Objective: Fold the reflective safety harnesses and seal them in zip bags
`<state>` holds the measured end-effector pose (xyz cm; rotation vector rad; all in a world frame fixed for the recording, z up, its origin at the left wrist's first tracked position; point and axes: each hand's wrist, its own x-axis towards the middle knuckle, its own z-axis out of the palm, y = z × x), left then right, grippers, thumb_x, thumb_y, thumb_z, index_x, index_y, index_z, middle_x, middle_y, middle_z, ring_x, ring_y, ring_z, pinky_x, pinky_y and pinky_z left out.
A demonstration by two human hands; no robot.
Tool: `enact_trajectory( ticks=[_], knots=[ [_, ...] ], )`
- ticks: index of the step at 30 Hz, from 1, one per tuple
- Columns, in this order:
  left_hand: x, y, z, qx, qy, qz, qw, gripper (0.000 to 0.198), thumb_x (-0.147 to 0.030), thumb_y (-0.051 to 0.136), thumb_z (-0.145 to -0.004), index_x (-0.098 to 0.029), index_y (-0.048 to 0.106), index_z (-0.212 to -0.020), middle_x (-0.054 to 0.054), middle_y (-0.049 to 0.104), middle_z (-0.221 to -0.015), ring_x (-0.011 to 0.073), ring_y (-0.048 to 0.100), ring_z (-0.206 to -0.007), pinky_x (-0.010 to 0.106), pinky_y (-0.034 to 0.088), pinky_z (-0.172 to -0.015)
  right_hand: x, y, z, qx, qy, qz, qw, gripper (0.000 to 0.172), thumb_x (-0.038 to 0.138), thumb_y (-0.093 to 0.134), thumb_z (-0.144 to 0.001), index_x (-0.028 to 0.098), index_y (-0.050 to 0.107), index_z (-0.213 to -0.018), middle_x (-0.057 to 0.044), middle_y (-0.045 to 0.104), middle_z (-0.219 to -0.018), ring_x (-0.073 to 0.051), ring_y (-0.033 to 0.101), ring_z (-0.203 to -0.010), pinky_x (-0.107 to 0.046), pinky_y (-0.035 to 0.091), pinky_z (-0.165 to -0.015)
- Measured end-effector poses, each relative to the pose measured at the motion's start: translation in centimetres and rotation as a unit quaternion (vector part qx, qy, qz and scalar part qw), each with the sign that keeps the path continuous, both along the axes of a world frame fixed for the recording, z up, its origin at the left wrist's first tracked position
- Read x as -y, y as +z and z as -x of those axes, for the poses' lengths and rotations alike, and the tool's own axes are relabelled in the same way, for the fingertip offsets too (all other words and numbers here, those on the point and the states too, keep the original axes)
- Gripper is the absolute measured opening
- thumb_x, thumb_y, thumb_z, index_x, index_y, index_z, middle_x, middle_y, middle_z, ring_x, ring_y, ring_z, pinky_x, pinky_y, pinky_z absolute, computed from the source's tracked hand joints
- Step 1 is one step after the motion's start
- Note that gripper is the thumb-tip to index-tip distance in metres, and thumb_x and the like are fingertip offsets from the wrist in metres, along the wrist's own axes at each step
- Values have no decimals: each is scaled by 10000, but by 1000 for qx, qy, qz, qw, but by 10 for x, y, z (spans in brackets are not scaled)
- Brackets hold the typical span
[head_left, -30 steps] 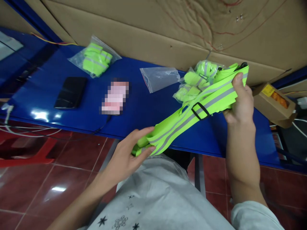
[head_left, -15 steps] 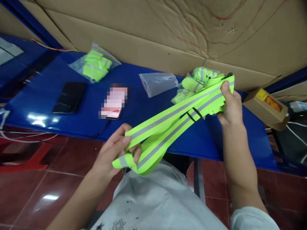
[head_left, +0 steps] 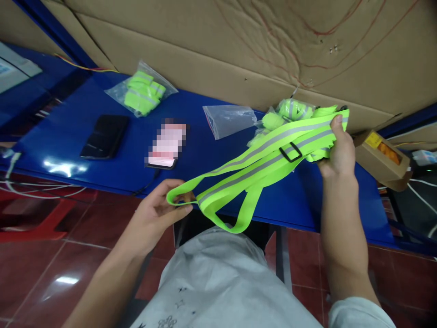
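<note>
Between my hands hangs a folded neon-yellow reflective strap [head_left: 235,182] with a grey stripe along it and a black slide buckle [head_left: 290,152]. My right hand [head_left: 339,148] grips the bunched folds at the upper right, thumb on top. At the lower left, my left hand [head_left: 167,202] holds the strap's looped end, its fingers partly hidden behind the band. One loop sags below, over the table edge. Behind the strap lie clear bags of similar rolled straps [head_left: 273,119], partly covered by it.
On the blue table [head_left: 198,159] are a flat clear zip bag [head_left: 230,120], another bag holding neon straps [head_left: 143,93], a black phone or wallet-like item [head_left: 105,136] and a lit phone [head_left: 167,145] with a cable. A cardboard box [head_left: 382,157] stands right. A cardboard-covered wall [head_left: 205,54] rises behind.
My left hand has eased its pinch and turned, and the strap's end now loops round its fingers. A lower loop has opened out and dropped. My right hand shifted slightly right, still gripping.
</note>
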<state>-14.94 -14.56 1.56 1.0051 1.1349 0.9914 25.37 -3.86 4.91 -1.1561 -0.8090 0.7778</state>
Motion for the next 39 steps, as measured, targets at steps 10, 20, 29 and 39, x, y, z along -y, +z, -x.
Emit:
enact_trajectory(
  ticks=[10,20,29,39],
  knots=[
    [-15,17,5,-109,123,-182,969,525,-205,885,-710,-261,675,-1188,51,687,-1191,224,682,-1093,309,575,-909,21,6,25,105,117,53,986,363,578,789,-797,219,740,-827,-17,764,-770,-219,751,-767,-326,621,-669],
    [-81,98,-94,54,-281,-290,913,888,-410,991,-563,-278,607,-1352,64,638,-1408,352,531,-1398,499,444,-1182,65,99,94,480,211,-180,832,320,333,780,-865,285,746,-1180,-18,765,-1178,-245,718,-1119,-375,565,-1006],
    [-93,55,-131,82,-530,-90,839,302,-386,724,-917,-137,724,-1087,68,749,-854,159,691,-761,287,562,-752,35,64,66,127,290,106,943,422,494,808,-805,241,713,-1129,-2,762,-885,-185,730,-732,-296,603,-645],
    [-111,-10,-141,-8,-462,-165,871,407,-489,560,-1002,-129,744,-1046,120,760,-1071,220,700,-987,317,526,-910,30,2,66,408,186,34,893,353,482,586,-988,278,708,-1248,-59,714,-1147,-238,668,-1109,-420,520,-1010]
  ],
)
